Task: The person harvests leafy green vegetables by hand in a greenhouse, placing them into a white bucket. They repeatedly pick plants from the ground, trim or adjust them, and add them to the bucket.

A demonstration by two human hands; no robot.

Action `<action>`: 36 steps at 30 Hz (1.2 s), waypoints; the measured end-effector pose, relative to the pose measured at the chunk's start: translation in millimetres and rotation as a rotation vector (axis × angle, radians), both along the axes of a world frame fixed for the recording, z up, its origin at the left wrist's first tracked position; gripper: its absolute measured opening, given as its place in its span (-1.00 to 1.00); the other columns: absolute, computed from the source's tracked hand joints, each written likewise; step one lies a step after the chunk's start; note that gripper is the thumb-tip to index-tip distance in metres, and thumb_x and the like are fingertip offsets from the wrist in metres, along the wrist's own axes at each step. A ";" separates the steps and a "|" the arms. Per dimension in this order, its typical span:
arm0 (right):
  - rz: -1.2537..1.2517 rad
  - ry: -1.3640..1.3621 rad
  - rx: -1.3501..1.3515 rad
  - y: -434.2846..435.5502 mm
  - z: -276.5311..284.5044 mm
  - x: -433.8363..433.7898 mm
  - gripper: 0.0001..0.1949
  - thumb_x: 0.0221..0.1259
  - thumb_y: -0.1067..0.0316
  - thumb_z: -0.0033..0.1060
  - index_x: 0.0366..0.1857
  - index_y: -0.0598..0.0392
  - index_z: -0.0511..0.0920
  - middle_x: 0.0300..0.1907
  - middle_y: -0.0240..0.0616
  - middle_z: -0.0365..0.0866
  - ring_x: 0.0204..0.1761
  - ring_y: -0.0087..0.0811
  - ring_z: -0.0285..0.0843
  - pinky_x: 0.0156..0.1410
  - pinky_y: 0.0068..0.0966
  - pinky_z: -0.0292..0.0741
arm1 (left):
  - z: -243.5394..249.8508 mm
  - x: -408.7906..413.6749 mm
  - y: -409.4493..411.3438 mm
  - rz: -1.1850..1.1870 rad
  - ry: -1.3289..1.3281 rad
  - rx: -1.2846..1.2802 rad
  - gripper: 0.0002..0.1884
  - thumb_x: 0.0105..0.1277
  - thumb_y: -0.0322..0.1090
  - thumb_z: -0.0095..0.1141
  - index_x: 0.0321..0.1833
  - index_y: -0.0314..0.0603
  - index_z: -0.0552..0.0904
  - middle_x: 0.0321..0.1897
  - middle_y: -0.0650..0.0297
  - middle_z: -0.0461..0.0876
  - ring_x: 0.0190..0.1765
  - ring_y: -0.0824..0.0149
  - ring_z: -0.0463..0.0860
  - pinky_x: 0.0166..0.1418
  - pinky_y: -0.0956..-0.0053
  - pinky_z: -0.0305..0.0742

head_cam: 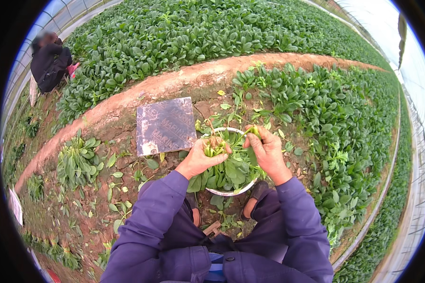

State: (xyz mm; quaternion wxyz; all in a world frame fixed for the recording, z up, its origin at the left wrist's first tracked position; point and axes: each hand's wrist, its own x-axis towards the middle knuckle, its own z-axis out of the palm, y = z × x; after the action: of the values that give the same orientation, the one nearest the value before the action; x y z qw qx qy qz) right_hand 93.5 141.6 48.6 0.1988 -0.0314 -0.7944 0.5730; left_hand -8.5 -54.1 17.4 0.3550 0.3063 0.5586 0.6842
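Note:
My left hand (202, 159) holds a bunch of leafy greens (215, 146) by the stems, with the roots pointing up and the leaves hanging down over a round basin (230, 193). My right hand (266, 148), to the right of the bunch, pinches some green leaves or stems (254, 131) between thumb and fingers. The light-rimmed basin stands between my feet, and green leaves (235, 173) cover much of what shows inside it. Exactly how many stems each hand holds cannot be told.
A dark printed board (166, 125) lies on the soil left of the basin. Beyond it is a pile of picked greens (77, 162); tied bunches (67, 256) lie at lower left. Uncut plants (326, 116) grow at right. A person (49, 63) crouches at far upper left.

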 end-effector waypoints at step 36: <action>0.162 -0.379 0.430 -49.3 -1.8 -3.0 -0.12 -0.05 -0.22 0.48 0.25 0.25 0.36 0.10 0.14 0.58 0.11 0.13 0.58 0.21 -0.14 0.50 | -2.0 10.4 20.8 0.219 -0.386 0.239 -0.67 0.23 -0.37 0.18 0.06 -0.27 0.64 0.02 0.22 0.68 0.07 0.37 0.63 0.18 0.38 0.54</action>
State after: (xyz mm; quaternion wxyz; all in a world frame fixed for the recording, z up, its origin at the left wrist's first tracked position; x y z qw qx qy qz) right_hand 90.5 92.3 46.7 0.0028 -0.0314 -0.9205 0.3894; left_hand 1.9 -33.2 15.5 0.3401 0.1476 0.4253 0.8256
